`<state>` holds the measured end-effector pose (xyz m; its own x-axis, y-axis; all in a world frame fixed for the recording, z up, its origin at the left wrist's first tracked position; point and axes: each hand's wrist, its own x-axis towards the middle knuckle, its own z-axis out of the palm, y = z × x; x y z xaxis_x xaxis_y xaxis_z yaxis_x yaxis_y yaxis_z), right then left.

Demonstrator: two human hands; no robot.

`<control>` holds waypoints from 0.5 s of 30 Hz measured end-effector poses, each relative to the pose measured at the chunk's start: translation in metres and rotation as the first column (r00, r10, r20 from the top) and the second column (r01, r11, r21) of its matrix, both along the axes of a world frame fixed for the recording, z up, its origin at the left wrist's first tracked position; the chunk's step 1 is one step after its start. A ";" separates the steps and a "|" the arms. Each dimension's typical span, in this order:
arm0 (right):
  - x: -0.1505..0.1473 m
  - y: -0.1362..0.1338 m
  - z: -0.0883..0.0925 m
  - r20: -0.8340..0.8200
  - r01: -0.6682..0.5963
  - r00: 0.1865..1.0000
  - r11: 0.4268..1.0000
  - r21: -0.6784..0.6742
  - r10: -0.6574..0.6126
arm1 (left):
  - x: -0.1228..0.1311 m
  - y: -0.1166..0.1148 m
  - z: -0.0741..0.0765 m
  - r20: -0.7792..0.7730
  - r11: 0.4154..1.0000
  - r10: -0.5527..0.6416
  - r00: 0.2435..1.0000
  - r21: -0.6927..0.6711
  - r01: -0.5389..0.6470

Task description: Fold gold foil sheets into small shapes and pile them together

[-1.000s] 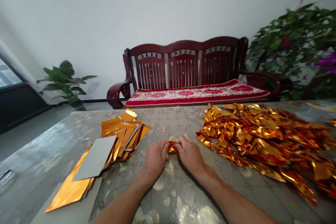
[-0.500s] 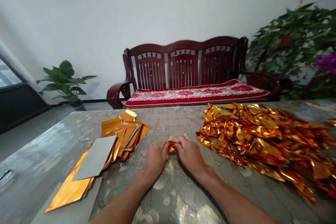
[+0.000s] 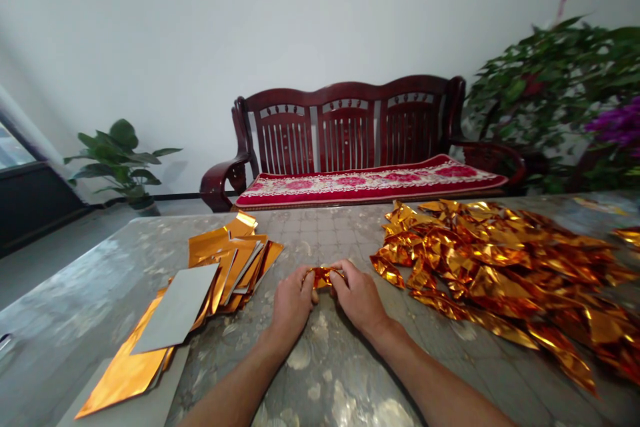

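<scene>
A small folded piece of shiny gold foil paper [image 3: 323, 277] is held between my two hands above the middle of the table. My left hand [image 3: 294, 297] pinches its left end, thumb toward me. Its right end sits between the thumb and fingers of my right hand [image 3: 357, 293]. Fingers cover both ends, so only the middle of the foil shows. To the left lie loose flat gold foil sheets [image 3: 125, 373] with grey-white backs, one turned backside up [image 3: 177, 310]. On the right spreads a large heap of folded gold foil pieces [image 3: 500, 260].
The table [image 3: 310, 233] has a grey patterned cover. Behind it stands a dark red wooden bench [image 3: 345, 127] with a red floral seat cover [image 3: 370, 180]. A potted plant [image 3: 120, 160] is at the left, and leafy plants [image 3: 545, 93] with purple flowers stand at the right.
My hands have moved slightly apart, and more of the foil piece shows between them. The view has shifted a little; the piles look the same.
</scene>
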<state>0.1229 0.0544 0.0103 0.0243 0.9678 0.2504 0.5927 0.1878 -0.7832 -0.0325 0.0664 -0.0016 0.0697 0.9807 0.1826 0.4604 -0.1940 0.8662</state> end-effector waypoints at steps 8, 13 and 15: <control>0.001 -0.001 0.000 -0.025 0.058 0.998 0.998 0.019 -0.058 | -0.001 -0.001 0.004 -0.048 0.999 0.032 0.998 -0.009 -0.032; 0.001 0.001 -0.003 -0.066 0.011 0.998 1.000 0.009 -0.010 | 0.000 0.000 0.005 -0.026 1.000 -0.001 1.000 -0.022 0.000; 0.001 0.002 -0.004 -0.075 0.003 0.997 1.000 0.010 -0.002 | 0.001 0.001 0.004 0.011 0.999 -0.018 1.000 -0.037 0.018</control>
